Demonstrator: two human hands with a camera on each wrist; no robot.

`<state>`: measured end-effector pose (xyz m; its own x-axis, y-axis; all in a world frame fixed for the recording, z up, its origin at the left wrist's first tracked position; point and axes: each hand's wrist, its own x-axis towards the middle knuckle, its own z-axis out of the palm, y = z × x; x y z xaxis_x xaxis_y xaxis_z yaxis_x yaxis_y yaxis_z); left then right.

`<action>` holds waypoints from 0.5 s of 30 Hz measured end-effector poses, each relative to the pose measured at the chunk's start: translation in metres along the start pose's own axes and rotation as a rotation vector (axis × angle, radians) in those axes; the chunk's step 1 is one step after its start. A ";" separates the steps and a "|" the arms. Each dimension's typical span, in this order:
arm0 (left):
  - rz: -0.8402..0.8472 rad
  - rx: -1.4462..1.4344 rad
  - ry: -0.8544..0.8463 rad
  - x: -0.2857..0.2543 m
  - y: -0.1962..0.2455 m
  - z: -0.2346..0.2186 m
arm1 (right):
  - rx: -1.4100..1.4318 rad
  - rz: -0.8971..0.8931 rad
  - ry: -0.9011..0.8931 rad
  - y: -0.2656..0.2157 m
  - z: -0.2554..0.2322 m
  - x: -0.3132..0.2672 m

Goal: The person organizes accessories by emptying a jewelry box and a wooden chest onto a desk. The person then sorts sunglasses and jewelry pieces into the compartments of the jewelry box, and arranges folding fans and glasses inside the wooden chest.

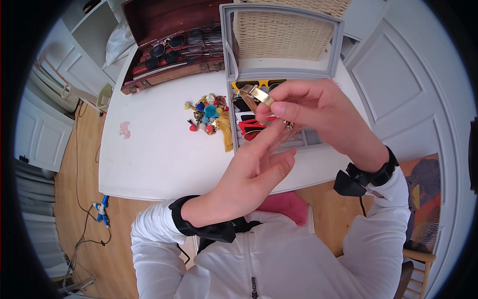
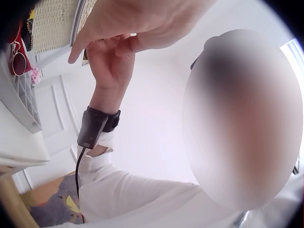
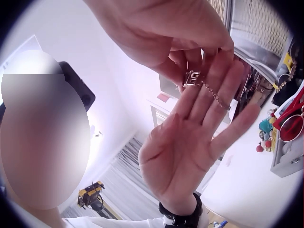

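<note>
My right hand (image 1: 321, 112) pinches a gold-coloured metal band (image 1: 261, 94) between thumb and fingers, above the grey case. In the right wrist view a thin chain (image 3: 217, 97) runs from a square, buckle-like metal part (image 3: 192, 78) across the fingers of my left hand (image 3: 185, 137). That hand's fingers are extended, with the palm towards this camera. The left wrist view shows my left hand (image 2: 142, 19) close up, partly covering the fingers of my right hand (image 2: 111, 61); the metal band is hidden there.
The grey case (image 1: 231, 109) has its windowed lid raised and holds red sunglasses (image 1: 249, 130) and yellow-framed ones. Left of it lie colourful pompom charms (image 1: 209, 112) with a yellow tassel (image 1: 225, 132). A brown box (image 1: 174, 70) of sunglasses stands behind on the white table (image 1: 154, 164).
</note>
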<state>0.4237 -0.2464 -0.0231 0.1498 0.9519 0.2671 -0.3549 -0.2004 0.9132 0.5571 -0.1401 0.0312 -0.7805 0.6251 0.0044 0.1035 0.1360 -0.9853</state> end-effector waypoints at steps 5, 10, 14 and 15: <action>0.269 0.546 0.225 0.000 0.025 -0.029 | -0.059 -0.075 -0.066 -0.013 -0.015 0.000; 0.146 0.457 0.131 0.027 0.042 -0.039 | -0.123 0.058 -0.201 -0.016 -0.012 0.003; -0.169 0.458 -0.090 0.032 0.045 -0.061 | -0.082 0.122 -0.193 -0.016 -0.021 0.003; -0.165 0.498 -0.079 0.032 0.045 -0.064 | -0.080 0.125 -0.192 -0.014 -0.024 0.001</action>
<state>0.3532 -0.2103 0.0063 0.2425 0.9636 0.1128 0.1575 -0.1539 0.9755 0.5693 -0.1229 0.0489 -0.8607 0.4844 -0.1569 0.2491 0.1318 -0.9595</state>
